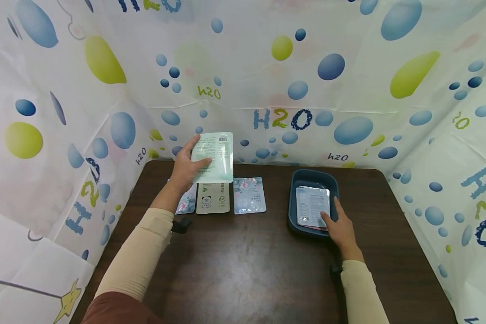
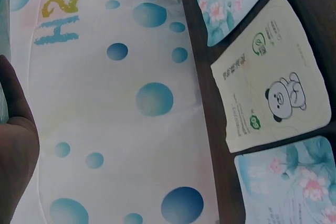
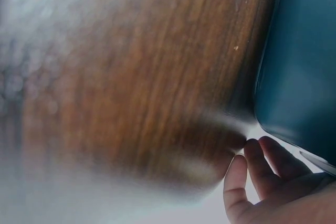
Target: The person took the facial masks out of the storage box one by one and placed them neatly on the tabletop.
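My left hand (image 1: 187, 164) pinches a pale green sheet mask packet (image 1: 218, 157), thumb across its printed face, raised over the far side of the table. Beneath it lie a cream packet with a panda (image 2: 278, 82), a blue floral packet (image 1: 249, 195) to its right and another floral packet (image 1: 186, 201) to its left, partly covered. On the right, my right hand (image 1: 342, 229) grips the near right side of a dark blue basin (image 1: 313, 176), its thumb over the corner of a silvery packet (image 1: 309, 204) inside. Several fingers (image 3: 257, 166) curl outside the basin wall.
A dark brown wooden table (image 1: 243, 265) carries everything. White sheeting with blue and green bubbles (image 1: 297, 90) rises behind the table's far edge and along both sides. Under the silvery packet in the basin, a pinkish edge (image 1: 317, 228) shows.
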